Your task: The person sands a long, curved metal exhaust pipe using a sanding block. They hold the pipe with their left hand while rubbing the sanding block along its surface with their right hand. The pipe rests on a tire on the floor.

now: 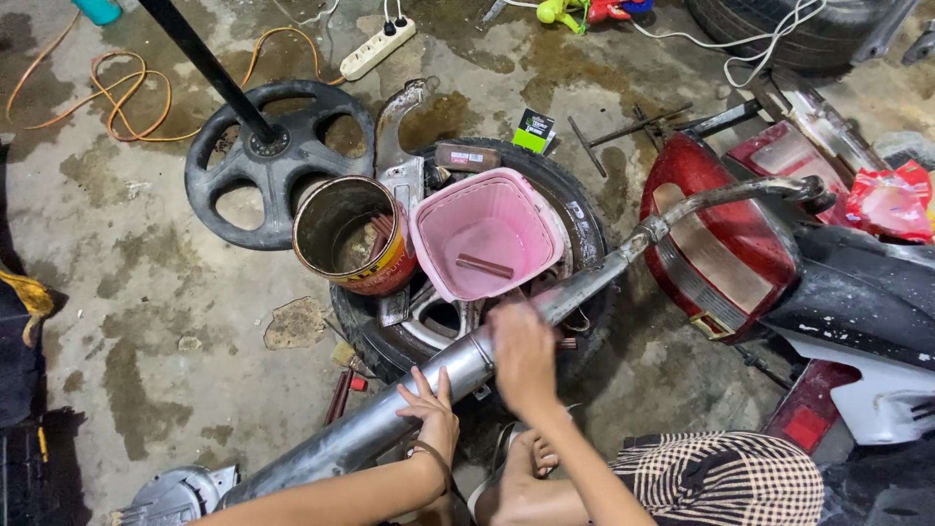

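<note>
A long grey metal exhaust pipe runs diagonally from the lower left up to the right, across a wheel with a tyre lying on the floor. My left hand rests on the pipe's thick part, fingers spread over it. My right hand is blurred and lies on the pipe a little higher up, with its fingers closed around or against the pipe. Whether the right hand holds anything else is hidden.
A pink plastic basket and a rusty tin can sit on the tyre. A black wheel-shaped stand base with a pole lies to the left. A red motorbike rear stands at right. Cables and a power strip lie at the back.
</note>
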